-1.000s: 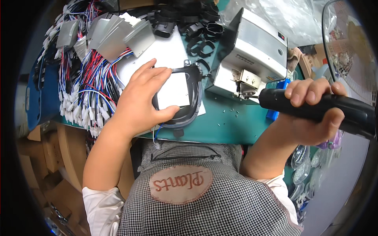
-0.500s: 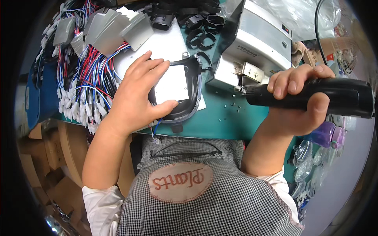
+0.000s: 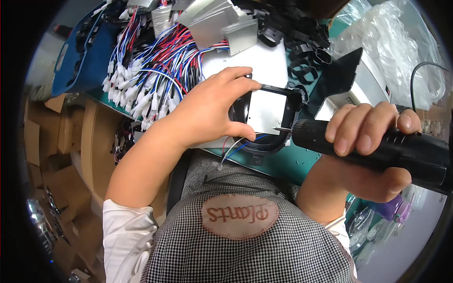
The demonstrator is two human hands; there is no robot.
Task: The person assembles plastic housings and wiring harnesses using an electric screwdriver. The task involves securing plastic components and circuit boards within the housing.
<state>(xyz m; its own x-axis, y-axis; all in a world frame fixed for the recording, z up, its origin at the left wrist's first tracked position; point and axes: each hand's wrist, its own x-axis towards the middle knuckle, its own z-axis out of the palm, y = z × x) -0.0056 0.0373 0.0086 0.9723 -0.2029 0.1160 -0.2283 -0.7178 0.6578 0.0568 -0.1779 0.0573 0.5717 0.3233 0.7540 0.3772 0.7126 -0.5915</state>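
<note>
The silver plate (image 3: 266, 111) already sits inside the black frame (image 3: 292, 115), while similar plates (image 3: 207, 21) lie loose beyond the frame. The left hand's (image 3: 207, 108) fingers grip the frame's left side; the right hand's (image 3: 363, 146) wrap round a screwdriver (image 3: 309, 136), tip by the frame's near right corner (contact is unclear). Work there looks unfinished.

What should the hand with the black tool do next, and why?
Perhaps the right hand should settle the thin bit of the black tool on the near right corner of the silver plate: it points there, and the left hand holds the black frame.
</note>
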